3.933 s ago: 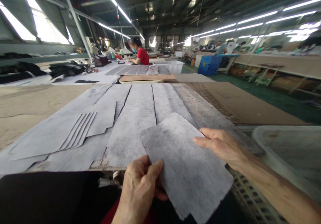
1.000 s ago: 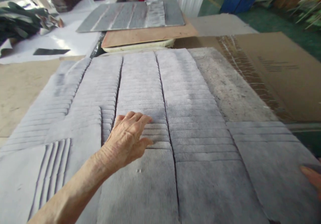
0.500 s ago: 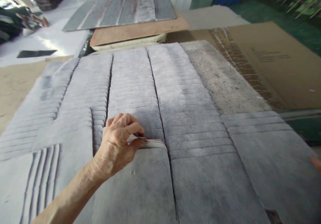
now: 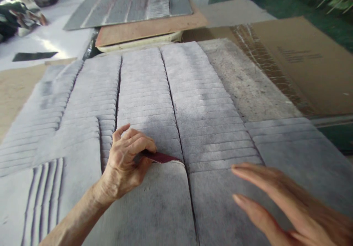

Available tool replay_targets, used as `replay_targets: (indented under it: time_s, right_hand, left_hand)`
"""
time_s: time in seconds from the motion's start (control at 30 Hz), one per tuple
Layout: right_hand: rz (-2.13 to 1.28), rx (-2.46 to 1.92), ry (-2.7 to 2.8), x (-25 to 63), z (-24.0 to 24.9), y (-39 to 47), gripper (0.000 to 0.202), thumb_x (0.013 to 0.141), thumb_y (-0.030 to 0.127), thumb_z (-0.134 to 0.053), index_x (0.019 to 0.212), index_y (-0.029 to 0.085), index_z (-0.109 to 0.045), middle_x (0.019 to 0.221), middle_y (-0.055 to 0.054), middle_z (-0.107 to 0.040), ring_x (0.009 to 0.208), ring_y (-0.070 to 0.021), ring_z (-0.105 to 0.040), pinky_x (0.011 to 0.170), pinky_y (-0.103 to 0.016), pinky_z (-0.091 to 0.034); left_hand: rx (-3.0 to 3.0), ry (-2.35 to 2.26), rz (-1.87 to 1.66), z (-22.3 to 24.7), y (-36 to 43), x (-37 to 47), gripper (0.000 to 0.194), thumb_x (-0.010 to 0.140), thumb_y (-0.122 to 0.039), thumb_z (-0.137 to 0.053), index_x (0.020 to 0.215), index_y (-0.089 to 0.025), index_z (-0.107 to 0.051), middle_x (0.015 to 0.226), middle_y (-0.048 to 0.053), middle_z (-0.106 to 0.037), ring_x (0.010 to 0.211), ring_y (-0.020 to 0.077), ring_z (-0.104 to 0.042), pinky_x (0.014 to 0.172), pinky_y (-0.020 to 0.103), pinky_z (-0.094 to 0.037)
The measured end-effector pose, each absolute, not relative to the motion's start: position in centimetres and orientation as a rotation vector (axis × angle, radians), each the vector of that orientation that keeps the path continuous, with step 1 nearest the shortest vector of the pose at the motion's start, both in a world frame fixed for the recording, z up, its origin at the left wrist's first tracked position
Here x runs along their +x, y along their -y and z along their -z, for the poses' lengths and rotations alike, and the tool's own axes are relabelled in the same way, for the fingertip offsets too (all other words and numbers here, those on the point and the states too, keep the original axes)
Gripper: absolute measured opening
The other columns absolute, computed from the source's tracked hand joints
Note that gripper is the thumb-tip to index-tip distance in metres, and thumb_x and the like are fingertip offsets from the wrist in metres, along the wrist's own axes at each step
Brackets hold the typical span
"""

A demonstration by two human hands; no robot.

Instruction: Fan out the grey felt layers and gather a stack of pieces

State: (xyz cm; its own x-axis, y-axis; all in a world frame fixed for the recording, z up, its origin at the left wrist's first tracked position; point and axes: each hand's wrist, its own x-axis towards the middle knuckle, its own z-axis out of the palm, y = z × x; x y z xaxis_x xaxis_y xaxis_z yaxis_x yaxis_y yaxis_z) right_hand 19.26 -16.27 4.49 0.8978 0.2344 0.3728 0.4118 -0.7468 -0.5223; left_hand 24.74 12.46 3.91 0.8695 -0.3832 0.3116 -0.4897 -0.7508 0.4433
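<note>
Several rows of overlapping grey felt sheets point(image 4: 209, 121) cover the board before me. My left hand point(image 4: 125, 161) pinches the far edge of the nearest sheet point(image 4: 154, 202) in the middle row and lifts it, showing a dark red underside point(image 4: 161, 157). My right hand point(image 4: 278, 205) hovers low over the sheets at the lower right, fingers spread and pointing left, holding nothing.
A bare speckled grey board strip point(image 4: 242, 80) lies right of the rows, with flattened brown cardboard point(image 4: 298, 62) beyond it. Farther back sit a wooden board point(image 4: 149, 31) carrying another grey sheet layout point(image 4: 129, 5), a white tabletop point(image 4: 49, 40) and dark material point(image 4: 16, 18) at left.
My left hand has raised the sheet's edge higher, exposing its red underside. My right hand has come in from the right edge over the lower right sheets.
</note>
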Motion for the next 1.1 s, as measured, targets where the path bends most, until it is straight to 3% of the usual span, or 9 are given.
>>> replay_targets:
  time_s: [0.13, 0.33, 0.57, 0.77, 0.93, 1.1]
  right_hand:
    - [0.157, -2.340, 0.575, 20.9, -4.9, 11.4, 0.028, 0.082, 0.022, -0.052, 0.110, 0.020, -0.056, 0.098, -0.004, -0.068, 0.084, -0.0151, -0.064, 0.068, -0.026, -0.053]
    - [-0.095, -2.259, 0.470, 22.2, -4.2, 7.9, 0.020, 0.071, 0.015, -0.061, 0.091, 0.018, -0.061, 0.082, -0.002, -0.067, 0.076, -0.0155, -0.061, 0.064, -0.027, -0.050]
    - [-0.007, -2.367, 0.486, 22.4, -3.7, 6.7, 0.006, 0.073, 0.013, -0.056, 0.072, 0.019, -0.059, 0.064, 0.001, -0.059, 0.060, -0.0124, -0.053, 0.055, -0.025, -0.041]
    - [0.247, -2.338, 0.583, 21.8, -3.6, 6.2, 0.012, 0.078, 0.011, -0.052, 0.069, 0.019, -0.054, 0.073, -0.001, -0.062, 0.071, -0.0149, -0.054, 0.064, -0.028, -0.044]
    - [0.330, -2.336, 0.592, 21.1, -3.5, 5.8, 0.009, 0.080, 0.012, -0.050, 0.076, 0.019, -0.054, 0.069, -0.001, -0.060, 0.065, -0.0137, -0.055, 0.060, -0.027, -0.043]
    - [0.333, -2.374, 0.596, 21.0, -3.5, 5.7, 0.007, 0.080, 0.015, -0.048, 0.075, 0.019, -0.051, 0.058, 0.002, -0.056, 0.051, -0.0103, -0.052, 0.050, -0.024, -0.039]
  left_hand:
    - [2.488, 0.657, -0.294, -3.9, -12.7, 24.7, 0.007, 0.075, -0.016, -0.054, 0.075, -0.023, -0.051, 0.074, -0.004, -0.064, 0.073, 0.0147, -0.057, 0.102, 0.048, -0.025]
    - [2.465, 0.664, -0.327, -3.9, -12.8, 24.6, 0.006, 0.074, -0.018, -0.054, 0.075, -0.023, -0.052, 0.073, -0.004, -0.064, 0.072, 0.0140, -0.058, 0.105, 0.048, -0.022]
    - [2.484, 0.594, -0.327, -3.7, -12.8, 24.5, 0.003, 0.077, -0.023, -0.058, 0.078, -0.023, -0.055, 0.076, -0.004, -0.065, 0.076, 0.0137, -0.058, 0.109, 0.048, -0.018]
    - [2.568, 0.380, -0.491, -4.7, -14.2, 22.6, 0.045, 0.076, -0.028, -0.062, 0.118, -0.022, -0.049, 0.115, 0.007, -0.058, 0.109, 0.0241, -0.052, 0.101, 0.046, -0.034]
    - [2.504, -0.134, -0.623, -5.0, -14.4, 17.3, 0.045, 0.077, -0.027, -0.063, 0.120, -0.024, -0.050, 0.115, 0.005, -0.056, 0.104, 0.0236, -0.054, 0.091, 0.042, -0.044]
    - [2.488, -0.257, -0.521, -3.9, -13.2, 13.2, 0.039, 0.081, -0.024, -0.057, 0.119, -0.026, -0.050, 0.111, 0.005, -0.057, 0.102, 0.0221, -0.054, 0.090, 0.043, -0.047]
